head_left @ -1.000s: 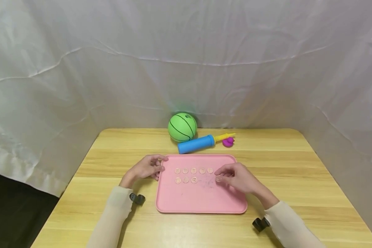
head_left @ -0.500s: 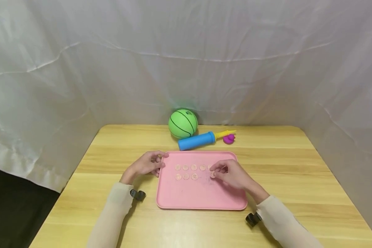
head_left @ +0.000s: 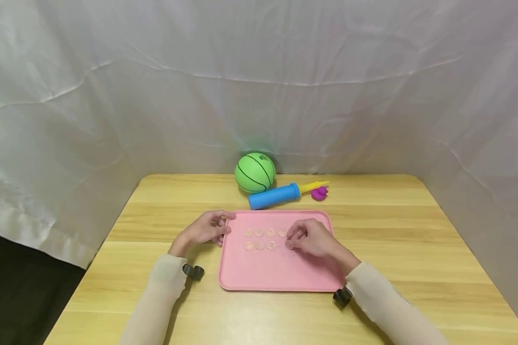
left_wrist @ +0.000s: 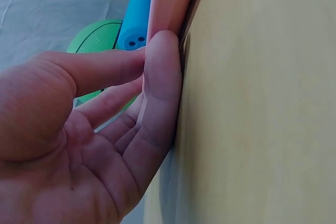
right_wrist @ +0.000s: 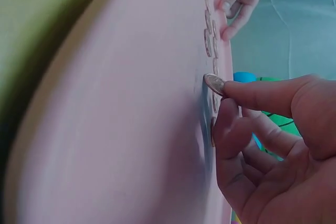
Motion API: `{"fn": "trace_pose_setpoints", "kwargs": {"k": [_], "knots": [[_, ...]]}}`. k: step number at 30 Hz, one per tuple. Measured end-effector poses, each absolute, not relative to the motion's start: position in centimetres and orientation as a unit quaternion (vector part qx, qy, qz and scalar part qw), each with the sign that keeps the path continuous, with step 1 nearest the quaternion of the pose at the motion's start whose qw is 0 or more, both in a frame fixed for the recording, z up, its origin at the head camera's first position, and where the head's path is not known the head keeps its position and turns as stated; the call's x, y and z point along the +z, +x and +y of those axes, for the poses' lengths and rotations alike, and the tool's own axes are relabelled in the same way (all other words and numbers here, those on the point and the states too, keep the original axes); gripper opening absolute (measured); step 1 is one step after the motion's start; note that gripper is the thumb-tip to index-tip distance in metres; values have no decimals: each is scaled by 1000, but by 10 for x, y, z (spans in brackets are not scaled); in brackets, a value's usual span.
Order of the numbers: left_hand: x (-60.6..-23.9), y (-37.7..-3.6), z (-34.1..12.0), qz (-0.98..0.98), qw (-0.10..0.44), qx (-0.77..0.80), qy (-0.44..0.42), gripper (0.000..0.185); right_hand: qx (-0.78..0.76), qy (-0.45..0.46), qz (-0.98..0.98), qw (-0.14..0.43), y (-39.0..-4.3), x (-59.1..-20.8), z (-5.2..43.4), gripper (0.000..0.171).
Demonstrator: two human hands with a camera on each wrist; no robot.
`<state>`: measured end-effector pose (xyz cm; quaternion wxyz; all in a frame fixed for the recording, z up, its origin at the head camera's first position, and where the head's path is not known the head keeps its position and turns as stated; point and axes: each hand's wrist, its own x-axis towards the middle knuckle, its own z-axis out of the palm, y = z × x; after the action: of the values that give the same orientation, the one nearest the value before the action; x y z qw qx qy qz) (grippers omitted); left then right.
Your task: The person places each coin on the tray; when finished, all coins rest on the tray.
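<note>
1. Your right hand (head_left: 312, 238) has slid left across the pink tray (head_left: 280, 275) over the last second; it now sits just right of the lower row of coins (head_left: 260, 246).
2. Its thumb and forefinger pinch one coin (right_wrist: 214, 83), tilted, its edge touching the tray floor.
3. That puts the coin at the open spot closing the lower row; I judge the placing nearly done.
4. Your left hand (head_left: 205, 229) has not moved; straight fingers press the tray's left rim, holding nothing.
5. Ball (head_left: 254, 172) and pump (head_left: 274, 196) lie behind on the bench (head_left: 414, 249).
</note>
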<state>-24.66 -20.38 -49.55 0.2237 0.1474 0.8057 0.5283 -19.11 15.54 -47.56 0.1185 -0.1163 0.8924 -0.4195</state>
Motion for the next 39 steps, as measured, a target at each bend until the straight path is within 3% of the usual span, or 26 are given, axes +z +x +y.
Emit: {"fn": "trace_pose_setpoints", "kwargs": {"k": [20,39], "knots": [[-498,-249,-202,809,225,524,140,46,-416,-97,899,100,-192,-481,140,12],[-498,-249,-201,812,226,521,133,47,-463,-47,880,95,-177,-458,188,18]]}}
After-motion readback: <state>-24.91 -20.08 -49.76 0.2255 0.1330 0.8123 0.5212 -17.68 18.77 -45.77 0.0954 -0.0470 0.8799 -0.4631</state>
